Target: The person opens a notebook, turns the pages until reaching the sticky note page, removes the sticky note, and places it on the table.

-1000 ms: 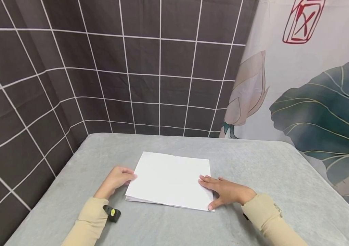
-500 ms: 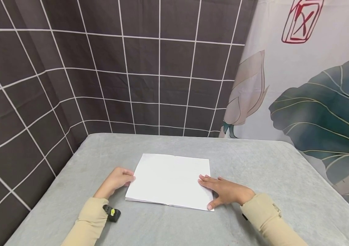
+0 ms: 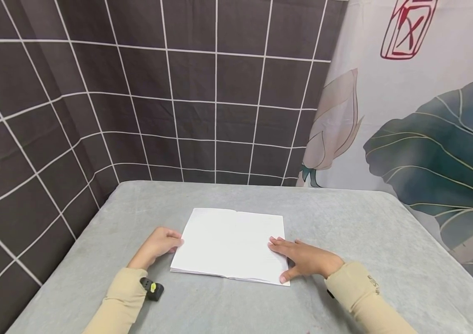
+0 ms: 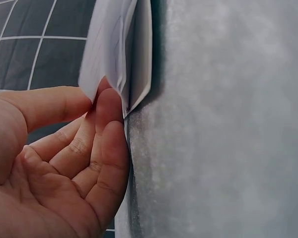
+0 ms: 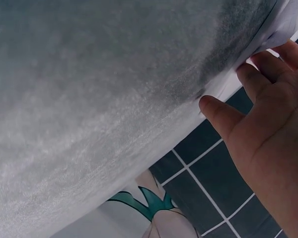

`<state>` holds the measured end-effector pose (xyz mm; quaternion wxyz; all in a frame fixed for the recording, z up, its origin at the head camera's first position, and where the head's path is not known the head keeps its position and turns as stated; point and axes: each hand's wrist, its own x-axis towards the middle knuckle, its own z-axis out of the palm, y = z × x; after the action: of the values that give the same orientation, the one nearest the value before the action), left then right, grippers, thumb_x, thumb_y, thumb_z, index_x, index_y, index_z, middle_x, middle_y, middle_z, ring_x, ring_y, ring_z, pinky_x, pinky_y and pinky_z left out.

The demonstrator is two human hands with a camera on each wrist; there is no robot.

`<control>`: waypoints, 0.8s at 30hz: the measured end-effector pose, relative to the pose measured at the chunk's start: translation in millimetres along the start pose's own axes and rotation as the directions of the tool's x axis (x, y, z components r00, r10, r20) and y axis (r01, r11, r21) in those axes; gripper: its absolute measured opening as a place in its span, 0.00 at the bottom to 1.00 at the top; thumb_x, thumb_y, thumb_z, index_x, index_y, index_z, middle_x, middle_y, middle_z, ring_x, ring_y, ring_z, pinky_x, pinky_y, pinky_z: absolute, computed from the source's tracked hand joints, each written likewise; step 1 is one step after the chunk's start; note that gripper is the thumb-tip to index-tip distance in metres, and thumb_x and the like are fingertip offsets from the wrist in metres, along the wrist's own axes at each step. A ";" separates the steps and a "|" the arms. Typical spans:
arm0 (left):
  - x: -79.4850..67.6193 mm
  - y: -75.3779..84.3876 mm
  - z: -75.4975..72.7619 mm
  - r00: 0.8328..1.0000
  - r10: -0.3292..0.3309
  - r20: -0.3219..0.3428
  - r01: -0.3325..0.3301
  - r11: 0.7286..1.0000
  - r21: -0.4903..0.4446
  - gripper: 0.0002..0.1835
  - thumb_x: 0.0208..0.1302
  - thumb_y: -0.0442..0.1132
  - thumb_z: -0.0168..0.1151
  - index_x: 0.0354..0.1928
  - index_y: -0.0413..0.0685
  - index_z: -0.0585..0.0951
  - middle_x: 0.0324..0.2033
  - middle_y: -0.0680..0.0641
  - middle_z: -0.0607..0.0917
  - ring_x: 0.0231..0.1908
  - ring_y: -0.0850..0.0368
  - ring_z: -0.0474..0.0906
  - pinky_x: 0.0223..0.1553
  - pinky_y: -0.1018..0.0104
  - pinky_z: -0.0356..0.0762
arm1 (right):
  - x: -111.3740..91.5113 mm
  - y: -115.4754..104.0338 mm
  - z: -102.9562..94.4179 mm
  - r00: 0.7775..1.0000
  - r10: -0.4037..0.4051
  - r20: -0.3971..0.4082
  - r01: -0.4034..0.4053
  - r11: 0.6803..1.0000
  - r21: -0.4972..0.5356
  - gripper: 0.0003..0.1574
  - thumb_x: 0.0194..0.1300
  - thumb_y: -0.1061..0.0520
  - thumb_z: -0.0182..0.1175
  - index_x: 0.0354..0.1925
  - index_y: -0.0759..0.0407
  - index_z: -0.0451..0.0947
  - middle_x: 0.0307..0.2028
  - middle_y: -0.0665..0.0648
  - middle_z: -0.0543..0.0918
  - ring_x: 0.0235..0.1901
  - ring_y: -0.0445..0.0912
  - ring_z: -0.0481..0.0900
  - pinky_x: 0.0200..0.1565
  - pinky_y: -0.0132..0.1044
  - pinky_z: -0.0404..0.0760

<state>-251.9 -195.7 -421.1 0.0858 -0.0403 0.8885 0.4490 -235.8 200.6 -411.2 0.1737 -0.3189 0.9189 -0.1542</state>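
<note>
An open notebook with blank-looking white pages lies on the grey-covered table. At its left edge, my left hand pinches page edges between thumb and fingertips. The left wrist view shows the thumb on top of a page, fingertips beneath it, and more leaves and the cover lying apart from it. My right hand rests on the right page with fingers spread and the thumb near the lower right corner. In the right wrist view, its fingertips touch the notebook's edge.
Grey cloth covers the table around the notebook. A dark curtain with a white grid hangs behind and at the left. On the right hangs a pale curtain printed with a lotus bud and a large leaf.
The left fingertips have shifted slightly left along with the page edge, and the left page lies a little lower. My right hand has hardly moved.
</note>
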 end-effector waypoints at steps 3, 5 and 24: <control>-0.1 0.7 -0.1 1.000 0.006 0.002 -0.006 1.000 -0.003 0.16 0.59 0.35 0.62 0.46 0.29 0.81 0.37 0.40 0.85 0.32 0.55 0.80 0.36 0.62 0.79 | 0.3 -0.4 0.0 1.000 0.005 -0.003 -0.005 1.000 0.002 0.60 0.48 0.36 0.67 0.72 0.59 0.57 0.74 0.58 0.56 0.72 0.57 0.55 0.68 0.62 0.52; -0.3 0.6 0.1 1.000 0.011 0.002 -0.011 1.000 -0.005 0.16 0.59 0.34 0.61 0.45 0.29 0.81 0.37 0.40 0.85 0.31 0.55 0.80 0.36 0.62 0.79 | 0.4 -1.0 0.0 1.000 0.005 -0.004 -0.005 1.000 0.002 0.58 0.50 0.36 0.66 0.71 0.59 0.58 0.73 0.58 0.56 0.72 0.57 0.55 0.67 0.62 0.52; -6.9 22.2 -0.1 0.970 0.234 -0.067 -0.222 0.964 0.147 0.20 0.63 0.37 0.59 0.54 0.31 0.76 0.48 0.34 0.82 0.49 0.39 0.79 0.51 0.49 0.76 | 0.7 -3.6 0.5 1.000 -0.002 -0.022 0.002 1.000 0.009 0.49 0.59 0.35 0.59 0.69 0.60 0.61 0.73 0.59 0.58 0.72 0.58 0.56 0.65 0.64 0.55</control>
<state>-248.4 -182.6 -402.1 -0.0011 0.0496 0.9191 0.3909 -234.1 197.4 -410.5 0.1649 -0.3176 0.9197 -0.1618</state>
